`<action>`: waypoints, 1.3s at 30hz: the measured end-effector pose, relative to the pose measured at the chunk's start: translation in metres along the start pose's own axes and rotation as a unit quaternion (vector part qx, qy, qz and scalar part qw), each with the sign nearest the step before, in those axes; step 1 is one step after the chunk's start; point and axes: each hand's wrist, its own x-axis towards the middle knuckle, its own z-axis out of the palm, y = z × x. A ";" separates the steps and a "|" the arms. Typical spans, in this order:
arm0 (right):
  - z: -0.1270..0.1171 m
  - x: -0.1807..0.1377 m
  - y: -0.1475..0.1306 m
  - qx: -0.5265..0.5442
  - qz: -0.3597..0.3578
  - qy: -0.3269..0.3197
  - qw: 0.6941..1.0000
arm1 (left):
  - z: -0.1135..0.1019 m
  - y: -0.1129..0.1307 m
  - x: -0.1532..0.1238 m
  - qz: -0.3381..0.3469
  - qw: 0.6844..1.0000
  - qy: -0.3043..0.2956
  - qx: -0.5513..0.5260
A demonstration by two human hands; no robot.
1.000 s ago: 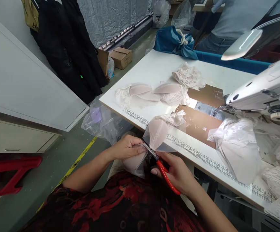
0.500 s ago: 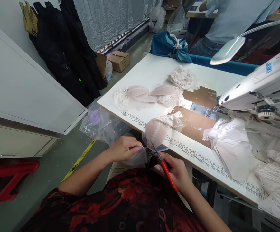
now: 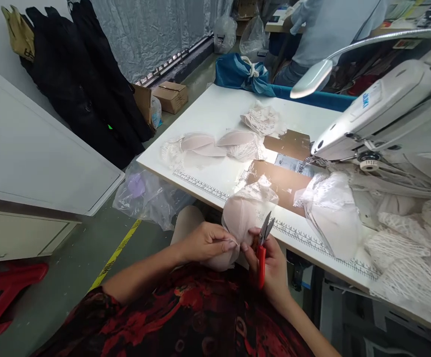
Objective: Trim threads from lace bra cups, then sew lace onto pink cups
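Observation:
A pale pink padded bra cup with lace (image 3: 243, 213) hangs over the near edge of the white sewing table (image 3: 219, 111). My left hand (image 3: 204, 241) pinches the lower edge of that cup, fingers closed on the fabric. My right hand (image 3: 271, 260) grips red-handled thread snips (image 3: 262, 243), blades up and slightly apart, just right of the cup; its fingertips also touch the fabric.
More bra cups (image 3: 215, 144) and a lace pile (image 3: 262, 119) lie further back. A white sewing machine (image 3: 382, 114) with a lamp (image 3: 312, 79) stands on the right, beside heaps of lace pieces (image 3: 334, 210). Another person (image 3: 330, 25) works behind. A plastic bag (image 3: 144, 191) lies on the floor.
The snips swung from lying across the fabric to pointing upward, clear of it. Both hands and the cup shifted slightly; the view panned right.

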 end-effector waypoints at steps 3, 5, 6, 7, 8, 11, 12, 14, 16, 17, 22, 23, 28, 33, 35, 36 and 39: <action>-0.026 0.003 -0.015 -0.035 -0.068 -0.091 0.993 | -0.006 0.021 -0.012 0.046 0.993 -0.090 0.058; -0.047 0.006 -0.027 -0.059 -0.122 -0.228 0.964 | -0.016 0.038 -0.019 0.092 0.989 -0.087 0.081; -0.055 0.006 -0.032 -0.071 -0.128 -0.292 0.945 | -0.020 0.045 -0.022 0.119 0.986 -0.068 0.090; -0.062 0.006 -0.037 -0.079 -0.136 -0.338 0.928 | -0.022 0.049 -0.023 0.145 0.983 -0.051 0.099; -0.067 0.006 -0.040 -0.086 -0.134 -0.371 0.915 | -0.022 0.051 -0.023 0.163 0.979 -0.047 0.108; -0.069 0.000 -0.037 -0.079 -0.106 -0.406 0.904 | -0.011 0.041 -0.019 0.168 0.972 -0.108 0.122; -0.068 -0.003 -0.033 -0.071 -0.096 -0.400 0.909 | -0.004 0.034 -0.017 0.157 0.971 -0.134 0.119; -0.064 -0.009 -0.022 -0.058 -0.083 -0.373 0.922 | 0.010 0.019 -0.013 0.132 0.972 -0.166 0.098; -0.062 -0.014 -0.011 -0.065 -0.078 -0.341 0.934 | 0.022 0.006 -0.009 0.118 0.972 -0.192 0.068; -0.062 -0.015 -0.007 -0.073 -0.075 -0.327 0.939 | 0.026 0.001 -0.008 0.116 0.971 -0.204 0.054; -0.056 -0.017 0.006 -0.101 -0.058 -0.289 0.950 | 0.044 -0.017 -0.004 0.115 0.972 -0.201 0.039; -0.055 -0.016 0.009 -0.104 -0.057 -0.288 0.950 | 0.048 -0.021 -0.003 0.116 0.974 -0.188 0.045; -0.060 -0.017 0.028 -0.147 -0.051 -0.238 0.959 | 0.059 -0.035 -0.002 0.120 0.979 -0.144 0.081; -0.073 -0.020 0.039 -0.189 0.010 -0.213 0.959 | 0.041 -0.037 -0.001 0.088 0.990 -0.103 0.028; -0.078 -0.020 0.040 -0.195 0.038 -0.229 0.953 | 0.029 -0.037 -0.001 0.071 0.995 -0.068 0.002; -0.081 -0.021 0.040 -0.194 0.050 -0.238 0.950 | 0.023 -0.037 -0.001 0.067 0.996 -0.053 -0.010; -0.085 -0.022 0.036 -0.173 0.087 -0.283 0.939 | 0.009 -0.037 -0.003 0.062 0.997 -0.040 -0.029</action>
